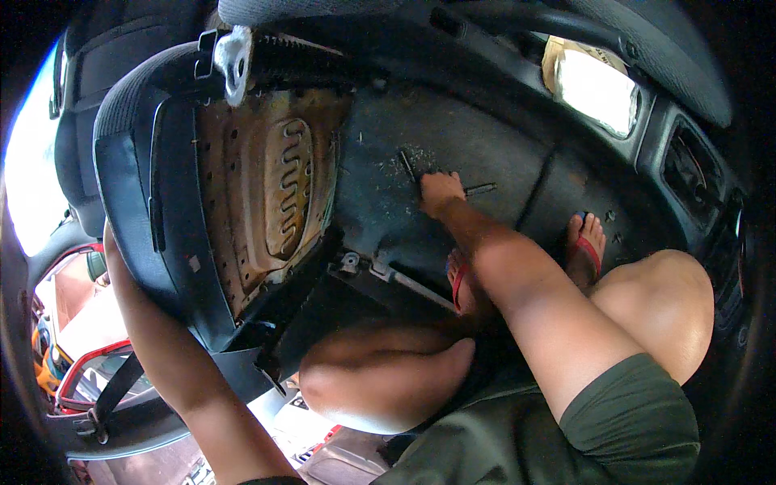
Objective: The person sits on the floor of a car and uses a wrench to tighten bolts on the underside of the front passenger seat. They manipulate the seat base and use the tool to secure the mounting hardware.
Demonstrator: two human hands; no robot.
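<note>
A car seat (pixel 182 210) is tipped on its side on my left, its rusty metal underside (pixel 230 194) and wavy spring (pixel 289 190) facing me. My left forearm (pixel 174 356) runs up along the outer side of the seat; the hand is hidden behind it. Down on the dark floor mat (pixel 493 137), my right hand (pixel 442 194) is closed around a metal bar-shaped tool (pixel 482 189), whose end sticks out to the right. A thin dark rod (pixel 406 165) shows past the fingers at upper left; whether it joins the tool, I cannot tell.
Pale crumbs (pixel 416 153) lie scattered by the hand. A metal seat rail (pixel 412 284) crosses the floor, and a metal bracket (pixel 234 65) juts from the seat's top. My feet in red sandals (pixel 588 246) rest on the mat. A white package (pixel 594 85) sits in the door pocket.
</note>
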